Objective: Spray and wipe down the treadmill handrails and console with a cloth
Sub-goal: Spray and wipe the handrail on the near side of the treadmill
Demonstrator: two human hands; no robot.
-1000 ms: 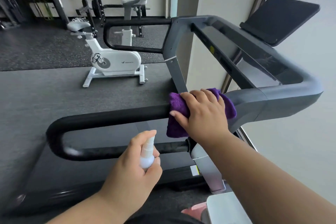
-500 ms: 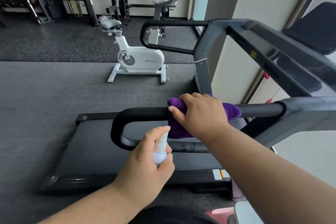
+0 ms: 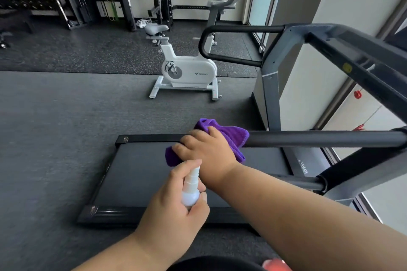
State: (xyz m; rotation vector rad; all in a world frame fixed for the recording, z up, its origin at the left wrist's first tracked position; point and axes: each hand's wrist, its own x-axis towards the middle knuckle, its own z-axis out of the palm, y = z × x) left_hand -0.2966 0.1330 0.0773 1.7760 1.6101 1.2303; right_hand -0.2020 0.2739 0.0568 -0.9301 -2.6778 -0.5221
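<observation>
Purple cloth (image 3: pixel 222 138) wraps the rounded rear end of the near handrail (image 3: pixel 319 138) as a person cleans a treadmill (image 3: pixel 141 180) in a gym, seen from the single head-worn camera. The right hand (image 3: pixel 207 152) grips the cloth, fingers curled over it and the bar beneath; a second ago the same hand sat far up the rail beside the grey upright, so the wipe has run the length of the bar to its curved tip, and by that reading this rail's top is close to done. The left hand (image 3: pixel 176 211) clasps a small white spray bottle (image 3: pixel 191 189), forefinger on the nozzle, held just below the right wrist as it was a second ago; whether it is spraying cannot be told. One cloth and one bottle are in play, and two looped handrails show, the far handrail (image 3: pixel 237 28) untouched by either hand at this moment. The console lies out of frame to the right, so that part of the job appears to be ahead. One white exercise bike (image 3: pixel 187 70) stands on the dark floor (image 3: pixel 55 127) beyond, with weight racks behind it.
</observation>
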